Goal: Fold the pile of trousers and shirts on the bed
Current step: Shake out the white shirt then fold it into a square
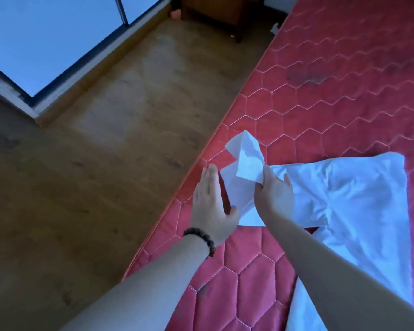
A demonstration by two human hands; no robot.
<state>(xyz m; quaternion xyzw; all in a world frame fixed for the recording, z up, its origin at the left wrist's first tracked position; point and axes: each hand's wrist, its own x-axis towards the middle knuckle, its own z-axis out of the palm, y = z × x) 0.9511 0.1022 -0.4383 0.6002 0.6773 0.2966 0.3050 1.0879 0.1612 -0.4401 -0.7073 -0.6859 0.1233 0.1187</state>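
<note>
White cotton shirt (344,199) is lying mid-right on the red quilted mattress (320,103); right hand (274,194) is pinching its sleeve, left hand (210,206) is spreading flat beside it.

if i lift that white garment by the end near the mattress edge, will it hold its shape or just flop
Probably flop: the end pinched in the right hand already droops and creases, so the white garment looks thin and limp. It likely feels light, since a fingertip pinch lifts that part. On the quilted mattress it may drag and bunch rather than slide.
</note>
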